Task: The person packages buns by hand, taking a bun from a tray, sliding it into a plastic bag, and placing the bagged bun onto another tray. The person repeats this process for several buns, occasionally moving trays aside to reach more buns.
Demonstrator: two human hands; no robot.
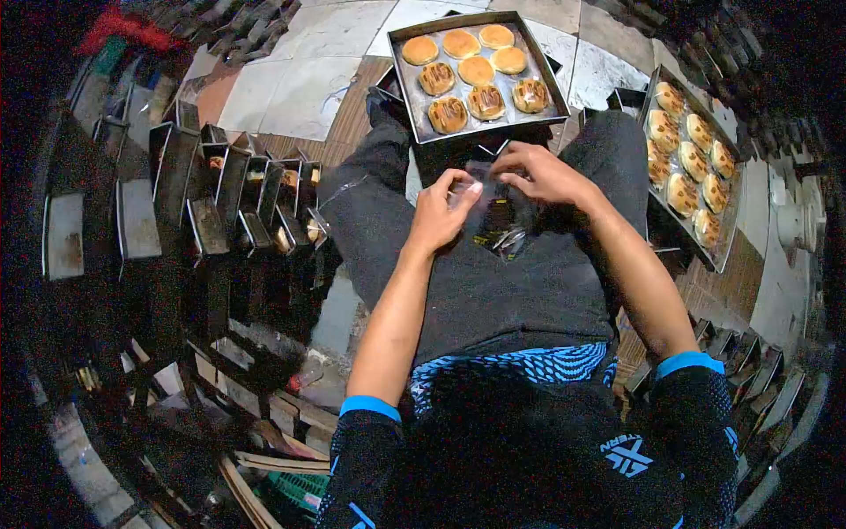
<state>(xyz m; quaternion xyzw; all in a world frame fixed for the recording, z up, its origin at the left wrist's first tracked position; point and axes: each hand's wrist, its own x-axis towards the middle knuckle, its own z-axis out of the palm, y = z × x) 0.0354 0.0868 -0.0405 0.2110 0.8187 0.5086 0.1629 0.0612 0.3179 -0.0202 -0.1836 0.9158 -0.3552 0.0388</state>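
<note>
My left hand pinches one side of a clear plastic bag with printed markings, held over my lap. Opposite it, my right hand has its thumb and fingers closed on the bag's upper edge. What lies inside the bag, if anything, is hard to make out. Just beyond my hands is a square metal tray of round buns. Its back buns are plain golden, while the front ones carry brown streaks on top.
To my right, another tray holds several brown-marked buns. Many dark metal tins crowd the left side, some with bread in them. A green crate sits at lower left, and a whitish container at far right.
</note>
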